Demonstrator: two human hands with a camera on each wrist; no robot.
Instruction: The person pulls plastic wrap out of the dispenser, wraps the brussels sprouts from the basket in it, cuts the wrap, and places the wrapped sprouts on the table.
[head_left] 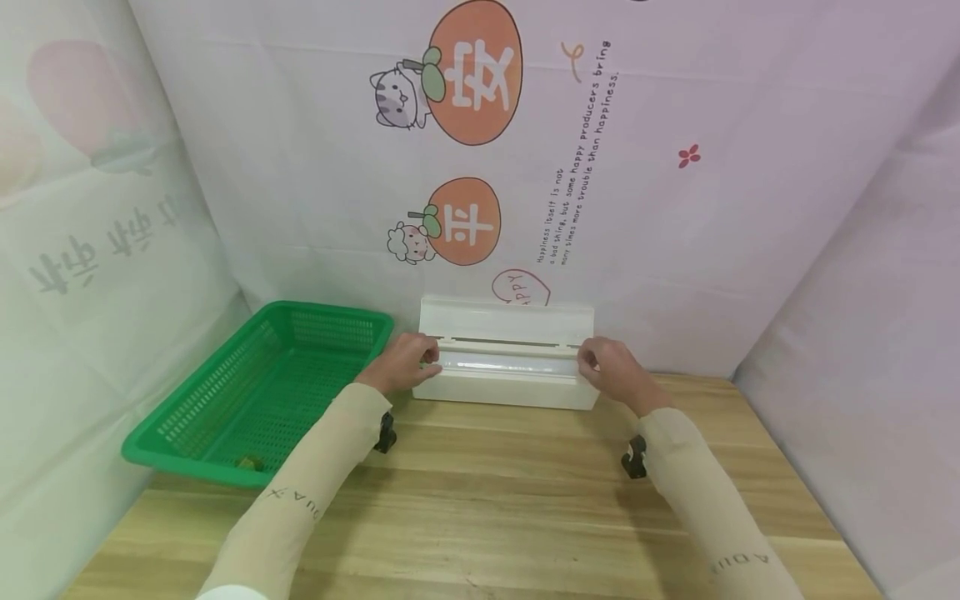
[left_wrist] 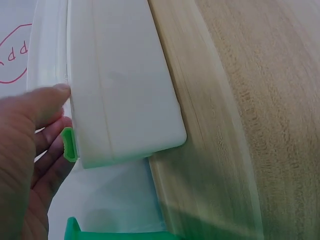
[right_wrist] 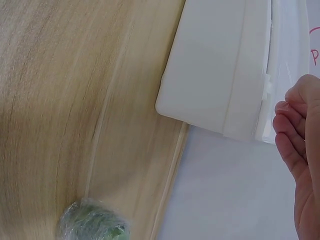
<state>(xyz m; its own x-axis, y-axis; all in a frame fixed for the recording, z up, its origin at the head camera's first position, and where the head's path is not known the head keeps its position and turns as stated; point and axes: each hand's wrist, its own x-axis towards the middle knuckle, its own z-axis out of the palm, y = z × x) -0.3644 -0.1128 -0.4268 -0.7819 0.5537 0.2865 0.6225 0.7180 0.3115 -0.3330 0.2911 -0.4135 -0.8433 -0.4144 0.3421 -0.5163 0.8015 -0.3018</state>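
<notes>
A long white wrap dispenser box point(head_left: 506, 390) stands at the back of the wooden table with its lid point(head_left: 506, 321) raised. A shiny roll of clear plastic wrap point(head_left: 510, 364) lies inside. My left hand point(head_left: 408, 362) is at the box's left end; its thumb rests by the edge, apart from the bent fingers. Beside those fingers is a small green piece point(left_wrist: 70, 144). At the other end, my right hand point(head_left: 617, 375) has thumb and curled fingertips together, close to the wrap and lid. Whether clear film lies between these fingertips is too hard to see.
A green plastic basket point(head_left: 206, 467) stands left of the box, with a small greenish-brown thing point(head_left: 250, 462) inside. On the table near my right wrist lies a green item wrapped in clear film point(right_wrist: 94, 222). Printed white cloth point(head_left: 300, 167) hangs behind and at the sides.
</notes>
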